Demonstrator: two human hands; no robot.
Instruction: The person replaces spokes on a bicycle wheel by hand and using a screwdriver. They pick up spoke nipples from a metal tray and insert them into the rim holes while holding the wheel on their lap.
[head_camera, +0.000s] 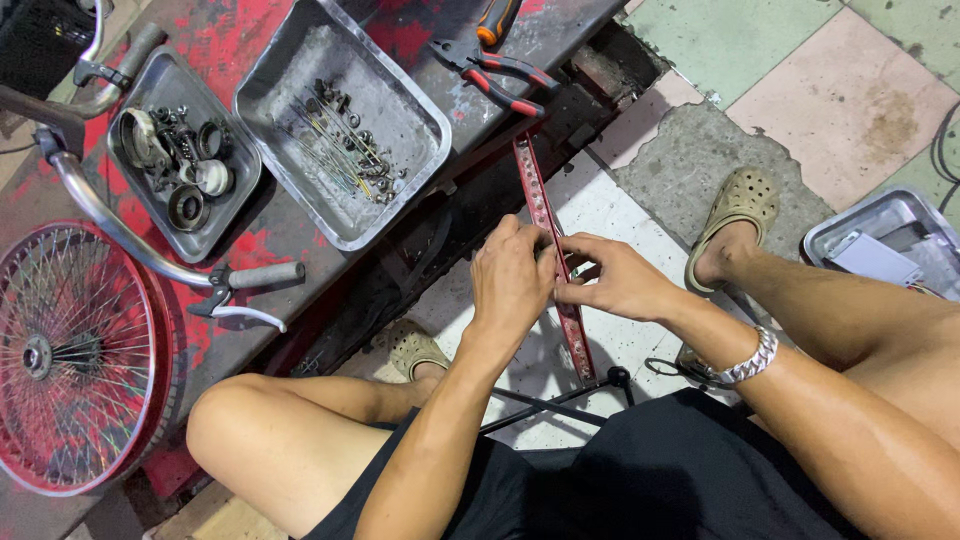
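Note:
A red wheel rim (537, 195) stands edge-on between my knees, seen as a narrow red strip with holes running from the workbench edge toward my lap. My left hand (510, 280) is wrapped around the rim's left side at its middle. My right hand (612, 280) pinches the rim from the right at the same spot, its fingers closed on something small that I cannot make out. A metal bracelet (750, 358) sits on my right wrist.
A red workbench (260, 250) holds a large steel tray (340, 115) of spokes and nipples, a smaller tray (185, 150) of bearing parts, red-handled pliers (500, 75), handlebars (150, 250) and a spoked red wheel (75, 355). Another steel tray (885, 240) lies on the tiled floor at right.

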